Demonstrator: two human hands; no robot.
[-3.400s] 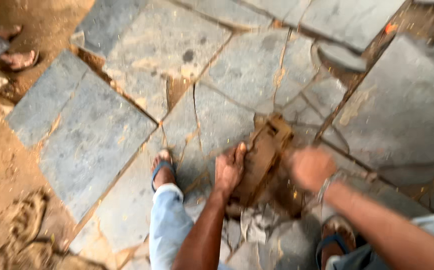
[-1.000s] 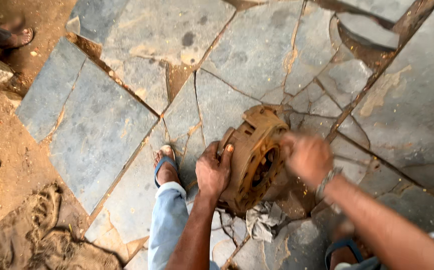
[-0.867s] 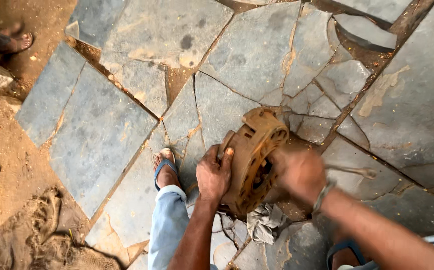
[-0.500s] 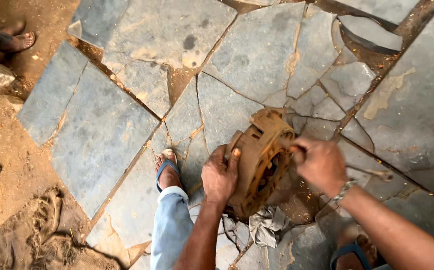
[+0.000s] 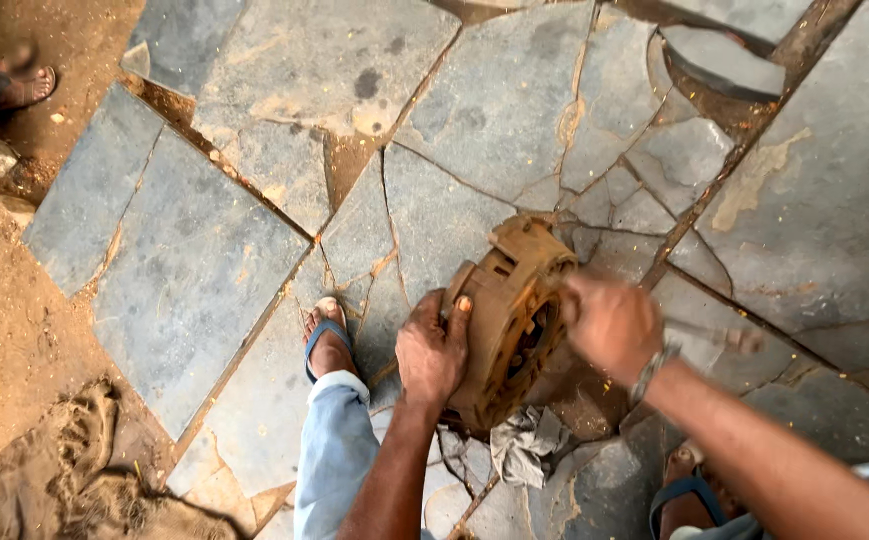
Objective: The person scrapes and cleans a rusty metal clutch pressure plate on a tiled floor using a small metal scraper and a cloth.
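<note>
A rusty round metal housing stands on its edge on the cracked stone floor. My left hand grips its near rim and holds it upright. My right hand is blurred with motion right beside the housing's open face; its fingers are curled around a thin tool that sticks out to the right. A metal bracelet sits on my right wrist. My left foot in a blue sandal rests just left of the housing.
A grey rag lies on the floor below the housing. A brown sack lies crumpled at the lower left on dirt. Another person's sandalled foot shows at the upper left. My right foot is at the bottom right.
The housing was lying low on the floor and is now held up on edge by my left hand. My right hand has swung back and forth beside it, striking with the tool.
</note>
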